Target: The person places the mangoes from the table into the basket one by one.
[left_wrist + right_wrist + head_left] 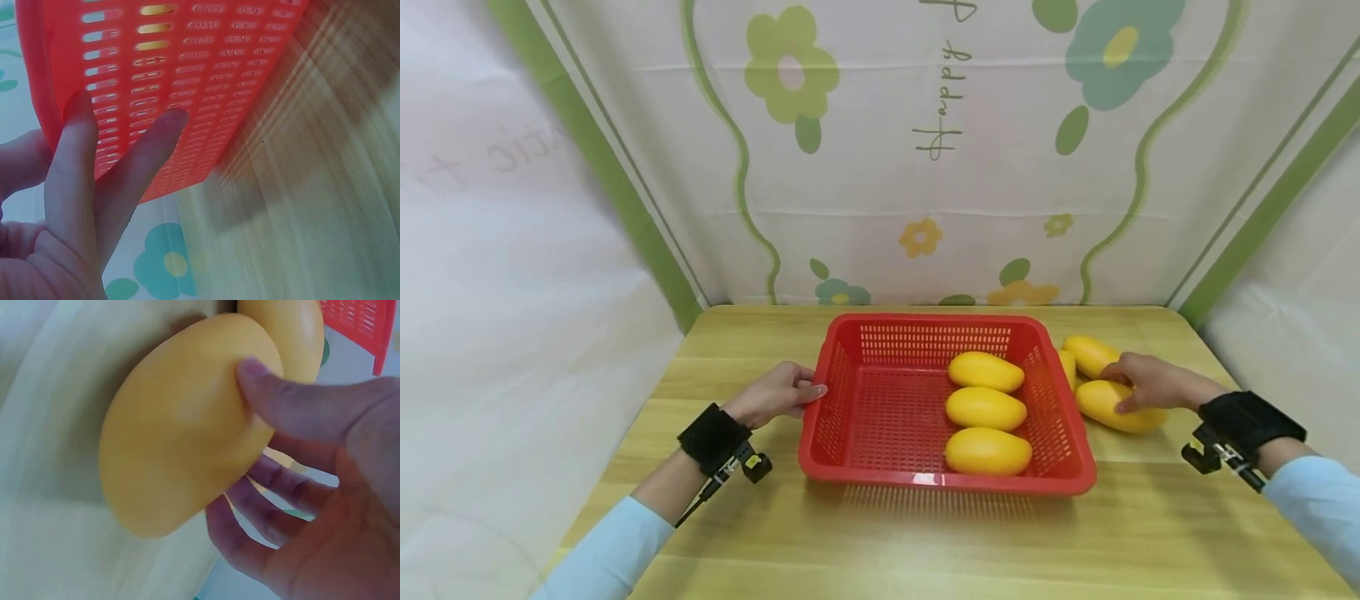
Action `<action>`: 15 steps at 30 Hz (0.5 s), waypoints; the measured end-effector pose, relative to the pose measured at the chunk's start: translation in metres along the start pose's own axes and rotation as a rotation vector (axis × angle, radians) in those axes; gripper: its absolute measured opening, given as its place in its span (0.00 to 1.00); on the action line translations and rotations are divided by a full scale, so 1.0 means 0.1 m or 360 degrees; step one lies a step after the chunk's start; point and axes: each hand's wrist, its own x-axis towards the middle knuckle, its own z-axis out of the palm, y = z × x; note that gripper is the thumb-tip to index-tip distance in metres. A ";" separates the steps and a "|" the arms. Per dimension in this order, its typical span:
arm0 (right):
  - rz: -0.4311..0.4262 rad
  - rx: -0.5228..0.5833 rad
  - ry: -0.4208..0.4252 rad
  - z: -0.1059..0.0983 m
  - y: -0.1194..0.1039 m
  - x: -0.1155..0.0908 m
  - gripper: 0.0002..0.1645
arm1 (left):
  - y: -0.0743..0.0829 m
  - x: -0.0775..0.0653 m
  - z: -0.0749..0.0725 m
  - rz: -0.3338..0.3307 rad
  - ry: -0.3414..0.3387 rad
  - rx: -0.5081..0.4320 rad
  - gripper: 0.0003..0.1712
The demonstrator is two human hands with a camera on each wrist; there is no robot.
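Observation:
A red plastic basket [880, 320] stands on the table, with three yellow mangoes lying in a column along its right side: a back one [985, 372], a middle one [986, 409] and a front one [988, 452]. My left hand [778, 392] holds the basket's left rim, thumb over the edge; in the left wrist view its fingers [70, 169] lie against the slotted outer wall [240, 69]. Right of the basket, my right hand [1156, 383] grips a mango [1101, 403] between thumb and fingers. In the right wrist view this mango [175, 437] appears on or close to the tabletop.
Two more mangoes, one at the back [1086, 354] and one partly hidden by the basket wall [1067, 367], lie beside the gripped one. The wooden table [880, 550] meets a flowered cloth backdrop [850, 183] behind, with white cloth sides left and right.

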 end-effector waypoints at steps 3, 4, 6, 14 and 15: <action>0.0058 0.0056 -0.0072 0.02 -0.01 -0.02 0.35 | -0.01 -0.01 0.00 0.0008 -0.0012 -0.0010 0.20; 0.0083 0.0088 -0.0093 0.03 -0.01 -0.03 0.35 | -0.01 -0.02 0.00 0.0011 -0.0015 -0.0016 0.20; 0.0147 0.0149 -0.0145 0.05 -0.02 -0.05 0.36 | 0.00 -0.02 0.00 0.0018 -0.0023 -0.0025 0.21; 0.0224 0.0265 -0.0175 0.14 -0.02 -0.10 0.38 | 0.00 -0.01 0.00 0.0019 -0.0022 -0.0017 0.21; 0.0226 0.0248 -0.0163 0.15 -0.01 -0.10 0.39 | 0.00 -0.01 0.00 0.0014 -0.0017 -0.0014 0.21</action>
